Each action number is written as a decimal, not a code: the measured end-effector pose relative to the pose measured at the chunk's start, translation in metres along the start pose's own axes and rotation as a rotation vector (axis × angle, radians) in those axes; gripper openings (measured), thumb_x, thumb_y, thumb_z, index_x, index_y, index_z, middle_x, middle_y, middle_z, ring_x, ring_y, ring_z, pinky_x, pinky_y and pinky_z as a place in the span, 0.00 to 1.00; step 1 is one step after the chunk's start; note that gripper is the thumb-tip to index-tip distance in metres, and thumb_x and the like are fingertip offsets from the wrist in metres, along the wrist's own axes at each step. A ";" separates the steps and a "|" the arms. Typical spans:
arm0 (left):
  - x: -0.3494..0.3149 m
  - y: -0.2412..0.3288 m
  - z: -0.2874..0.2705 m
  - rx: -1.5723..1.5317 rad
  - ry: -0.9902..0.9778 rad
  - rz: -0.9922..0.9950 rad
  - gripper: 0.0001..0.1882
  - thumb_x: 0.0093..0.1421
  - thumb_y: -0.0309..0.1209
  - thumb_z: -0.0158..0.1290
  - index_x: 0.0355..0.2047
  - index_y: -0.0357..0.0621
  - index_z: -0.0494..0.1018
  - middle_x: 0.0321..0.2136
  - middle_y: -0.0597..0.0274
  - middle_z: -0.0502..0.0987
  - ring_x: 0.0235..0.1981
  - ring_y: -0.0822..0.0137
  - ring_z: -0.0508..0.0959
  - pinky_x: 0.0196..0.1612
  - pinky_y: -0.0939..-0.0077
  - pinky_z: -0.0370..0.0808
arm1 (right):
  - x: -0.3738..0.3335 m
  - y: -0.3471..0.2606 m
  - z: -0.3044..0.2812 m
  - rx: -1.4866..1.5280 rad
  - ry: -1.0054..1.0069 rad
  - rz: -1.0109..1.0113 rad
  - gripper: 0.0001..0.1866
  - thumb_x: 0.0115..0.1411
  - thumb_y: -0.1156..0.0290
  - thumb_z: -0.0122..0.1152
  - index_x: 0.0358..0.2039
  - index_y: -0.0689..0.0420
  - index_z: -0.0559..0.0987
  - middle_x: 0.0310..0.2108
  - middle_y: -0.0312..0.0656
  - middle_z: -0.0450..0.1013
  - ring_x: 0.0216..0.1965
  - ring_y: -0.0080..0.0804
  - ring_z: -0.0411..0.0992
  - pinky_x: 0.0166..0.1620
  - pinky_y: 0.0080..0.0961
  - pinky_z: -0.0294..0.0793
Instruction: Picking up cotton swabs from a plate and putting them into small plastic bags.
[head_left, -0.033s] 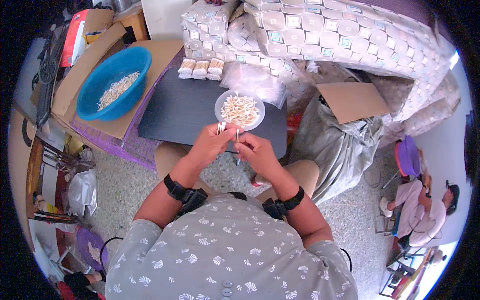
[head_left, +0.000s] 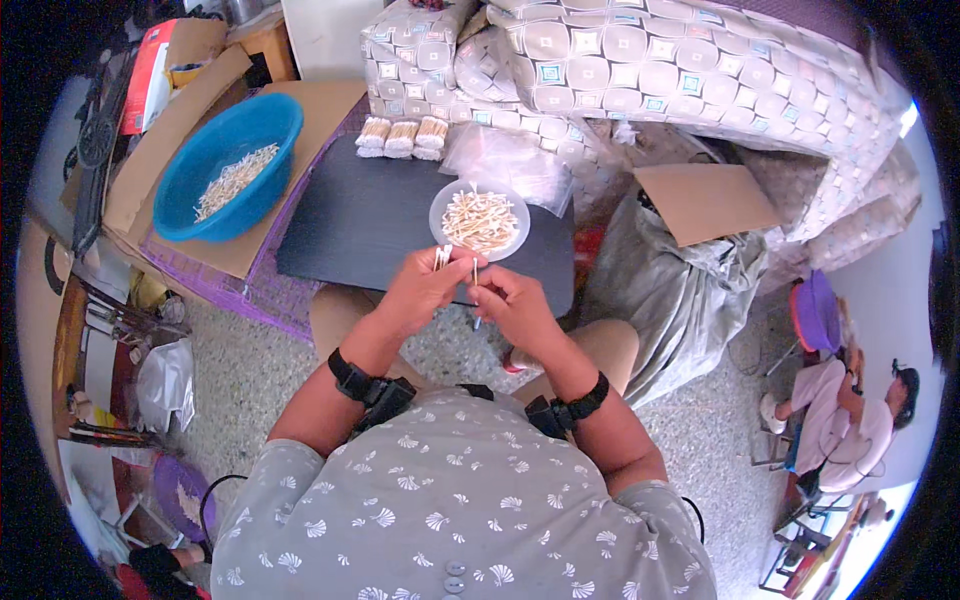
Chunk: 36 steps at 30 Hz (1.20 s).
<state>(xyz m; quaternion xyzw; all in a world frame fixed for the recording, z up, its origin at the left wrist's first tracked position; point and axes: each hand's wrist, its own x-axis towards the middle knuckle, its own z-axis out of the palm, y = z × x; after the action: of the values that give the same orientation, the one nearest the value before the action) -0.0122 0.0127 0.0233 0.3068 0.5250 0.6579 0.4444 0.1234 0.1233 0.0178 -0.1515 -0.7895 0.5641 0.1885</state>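
My left hand (head_left: 420, 288) is closed around a small bunch of cotton swabs (head_left: 441, 257), their white tips showing above the fingers. Close beside it, my right hand (head_left: 512, 303) pinches a single upright cotton swab (head_left: 476, 270) near the left fingertips. Both hands are at the near edge of a dark tabletop (head_left: 350, 220). Just beyond them a translucent white bowl (head_left: 436, 213) holds a loose heap of swabs (head_left: 480, 222). Bundled swabs (head_left: 403, 137) lie in a row at the tabletop's far edge, beside clear plastic bags (head_left: 515, 165).
A large blue basin (head_left: 175, 205) with more loose swabs rests on cardboard (head_left: 325, 105) at the left. To the right stands a grey-green sack (head_left: 665, 290) under a cardboard flap (head_left: 705, 200). Another person (head_left: 850, 420) sits at the far right near a purple basin (head_left: 820, 312).
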 end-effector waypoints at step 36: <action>0.010 -0.028 -0.004 -0.011 -0.025 0.018 0.13 0.66 0.40 0.44 0.31 0.46 0.71 0.22 0.73 0.71 0.21 0.82 0.68 0.20 0.88 0.62 | 0.012 0.017 0.006 0.306 0.003 0.111 0.11 0.54 0.77 0.62 0.34 0.59 0.68 0.23 0.36 0.71 0.22 0.19 0.69 0.24 0.18 0.69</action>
<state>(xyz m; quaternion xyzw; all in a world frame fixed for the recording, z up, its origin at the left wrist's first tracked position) -0.0124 0.0211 -0.0056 0.3172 0.5133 0.6608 0.4465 0.1103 0.1293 0.0010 -0.1652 -0.6847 0.6869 0.1792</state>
